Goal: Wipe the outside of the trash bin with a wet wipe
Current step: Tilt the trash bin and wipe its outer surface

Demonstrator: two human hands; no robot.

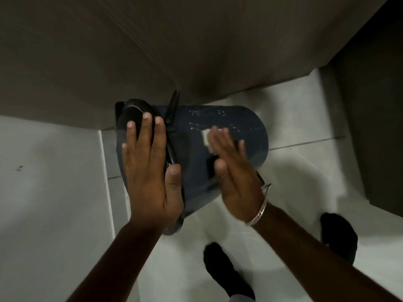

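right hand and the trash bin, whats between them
A white wet wipe, pressed flat under the right hand against the dark blue trash bin, as the head view shows.

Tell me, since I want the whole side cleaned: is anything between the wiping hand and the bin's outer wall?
Only the wet wipe itself, pressed flat under the right hand against the dark blue trash bin. Nothing else blocks that wall; the left hand rests over the lid end, clear of the wiping area.

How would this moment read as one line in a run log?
step: wiping bin side | left hand: flat on lid, steadying | right hand: pressing wet wipe on trash bin | bin: tipped, wet streaks
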